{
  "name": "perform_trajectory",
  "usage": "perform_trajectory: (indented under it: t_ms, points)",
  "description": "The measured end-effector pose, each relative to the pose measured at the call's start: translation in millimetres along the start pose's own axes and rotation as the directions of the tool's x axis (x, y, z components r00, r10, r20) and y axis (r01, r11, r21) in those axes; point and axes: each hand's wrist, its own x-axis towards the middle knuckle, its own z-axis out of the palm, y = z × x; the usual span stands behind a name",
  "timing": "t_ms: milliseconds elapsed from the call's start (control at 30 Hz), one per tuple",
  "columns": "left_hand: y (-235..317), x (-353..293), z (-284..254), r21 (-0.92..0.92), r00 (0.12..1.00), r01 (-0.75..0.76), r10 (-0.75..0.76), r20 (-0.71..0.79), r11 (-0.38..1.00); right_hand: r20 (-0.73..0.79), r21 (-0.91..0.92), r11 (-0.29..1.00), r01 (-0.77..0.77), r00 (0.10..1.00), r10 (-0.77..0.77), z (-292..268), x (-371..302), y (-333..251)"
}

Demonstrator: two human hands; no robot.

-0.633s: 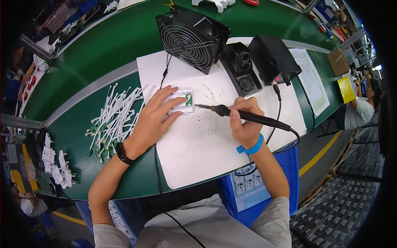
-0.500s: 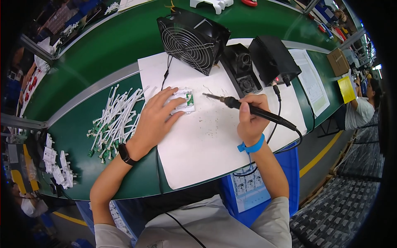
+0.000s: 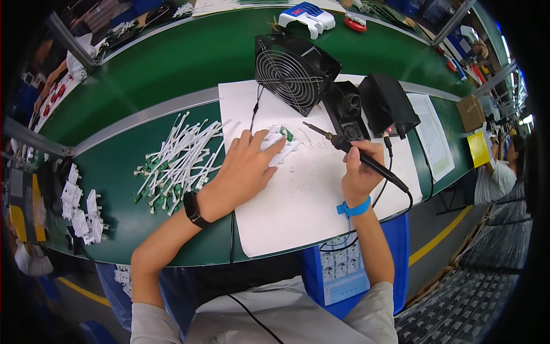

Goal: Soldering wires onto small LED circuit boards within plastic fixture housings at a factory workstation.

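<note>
My left hand (image 3: 244, 175) lies over a small white plastic housing (image 3: 277, 156), its fingers pressing it on the white sheet (image 3: 286, 223). A small green circuit board (image 3: 286, 134) shows at the housing's far right corner; the fingers hide much of the rest. My right hand (image 3: 362, 171) is closed round the black handle of a soldering iron (image 3: 366, 159). The bare metal tip points up and left, a short way right of the housing and apart from it. A dark band is on my left wrist, a blue strap (image 3: 354, 207) on my right.
Left of the sheet lies a pile of white leads with green boards (image 3: 180, 163), then several white housings (image 3: 86, 209). Behind stand a black fan (image 3: 289, 77), an iron stand (image 3: 346, 109) and a black power unit (image 3: 389, 106). The iron's cord loops at right. A co-worker (image 3: 497, 178) sits far right.
The view has shifted, so the bench appears farther right and lower. The housing has turned a little under my left hand. My right hand keeps the iron raised beside it.
</note>
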Motion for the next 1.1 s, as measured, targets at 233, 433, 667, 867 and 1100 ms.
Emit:
perform_trajectory:
  t_ms: [233, 433, 667, 867, 1100]
  points:
    - [6.3, -7.1, 29.4, -0.107, 0.971, -0.004, -0.022, -0.238, 0.994, 0.182, 0.057, 0.998, 0.0, 0.983, -0.01, 3.9, -6.4, -4.9]
    - [4.4, -11.0, 37.6, -0.119, 0.958, -0.007, -0.028, -0.286, 0.993, 0.306, -0.046, 0.998, 0.034, 0.952, -0.018, 10.7, -5.7, -5.3]
    - [4.2, -11.1, 38.4, -0.098, 0.949, -0.031, -0.002, -0.315, 0.995, 0.354, -0.025, 0.999, -0.044, 0.934, 0.049, 13.6, -4.9, -6.5]
    - [2.9, -11.3, 39.5, -0.092, 0.949, -0.026, -0.004, -0.314, 0.995, 0.368, -0.078, 0.995, -0.058, 0.926, 0.083, 15.9, -4.4, -8.7]
    - [3.8, -11.0, 40.5, -0.091, 0.951, -0.02, -0.009, -0.308, 0.996, 0.313, -0.067, 0.984, -0.168, 0.932, 0.181, 19.5, 0.3, -13.2]
